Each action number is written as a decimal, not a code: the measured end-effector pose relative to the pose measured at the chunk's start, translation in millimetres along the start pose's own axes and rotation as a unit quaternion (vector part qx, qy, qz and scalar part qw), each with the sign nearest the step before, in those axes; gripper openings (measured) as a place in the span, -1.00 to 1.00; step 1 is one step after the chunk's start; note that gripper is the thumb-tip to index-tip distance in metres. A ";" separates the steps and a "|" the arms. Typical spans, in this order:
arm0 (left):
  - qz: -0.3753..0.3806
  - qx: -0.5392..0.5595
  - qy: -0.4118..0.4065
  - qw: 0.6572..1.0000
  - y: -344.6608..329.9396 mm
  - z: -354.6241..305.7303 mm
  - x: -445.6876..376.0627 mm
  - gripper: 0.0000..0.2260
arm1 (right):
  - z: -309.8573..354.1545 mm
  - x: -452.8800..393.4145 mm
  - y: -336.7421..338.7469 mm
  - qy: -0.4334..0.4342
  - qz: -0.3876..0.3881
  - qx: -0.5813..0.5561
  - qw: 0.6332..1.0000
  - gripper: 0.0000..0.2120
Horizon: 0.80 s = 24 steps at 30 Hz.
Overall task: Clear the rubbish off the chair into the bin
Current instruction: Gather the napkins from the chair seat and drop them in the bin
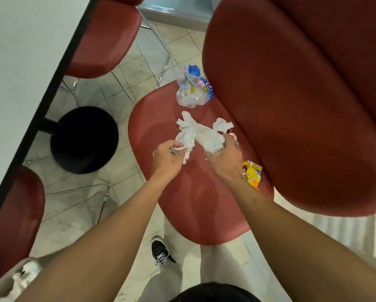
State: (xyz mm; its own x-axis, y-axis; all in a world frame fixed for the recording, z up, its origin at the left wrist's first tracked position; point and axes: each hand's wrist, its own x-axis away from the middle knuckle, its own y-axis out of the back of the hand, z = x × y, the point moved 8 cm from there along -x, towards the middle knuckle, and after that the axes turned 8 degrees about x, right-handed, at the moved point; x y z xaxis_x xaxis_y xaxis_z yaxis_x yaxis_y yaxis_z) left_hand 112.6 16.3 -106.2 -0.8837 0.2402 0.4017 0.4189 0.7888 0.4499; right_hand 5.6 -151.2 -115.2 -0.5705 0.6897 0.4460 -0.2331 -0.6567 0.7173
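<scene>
Rubbish was seen strewn across the seat of a red chair (195,205), where crumpled white tissue paper (201,132) lay near the middle of the seat and was gripped from both sides. The left hand (166,159) was curled around one twisted end of the tissue, its fingers closed tight on the paper. The right hand (225,154) was closed over the other end, with what looked like a piece of clear plastic caught under its fingers; exactly what was held there could not be told. A crumpled clear plastic bag with blue and yellow print (193,87) was left at the far edge of the seat, touching the chair's backrest (291,105). A yellow snack wrapper (252,173) was lodged at the right edge of the seat, where seat and backrest met, just beside the right wrist. A white table with a dark edge (30,62) was pictured at the left, its black round base (84,139) standing on the tiled floor (126,177), with more red chairs (104,38) tucked beneath it. A black shoe with white laces (162,252) was visible on the floor below the seat's near edge.
</scene>
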 end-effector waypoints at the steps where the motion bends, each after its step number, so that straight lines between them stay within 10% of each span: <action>1: -0.002 0.014 0.006 1.000 11.7 7.4 10.6 -0.96 | 4.1 16.0 -1.9 0.001 0.005 0.001 1.000 -0.35; 19: -0.055 0.100 0.077 0.990 188.9 108.2 173.7 -0.84 | 49.1 242.6 -74.5 0.046 0.035 -0.012 0.998 -0.72; 24: -0.097 0.112 0.086 0.985 205.9 123.7 187.9 -0.87 | 38.4 233.7 -113.9 0.062 0.060 0.004 0.996 -0.52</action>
State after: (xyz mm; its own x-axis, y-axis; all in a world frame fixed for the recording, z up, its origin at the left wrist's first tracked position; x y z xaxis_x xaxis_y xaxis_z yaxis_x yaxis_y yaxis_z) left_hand 7.0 293.8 -36.8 -0.8864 -0.0109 0.4628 0.1727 0.9198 0.3524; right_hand -71.0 96.5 -72.1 -0.6872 0.5631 0.4589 -0.1518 -0.7291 0.6673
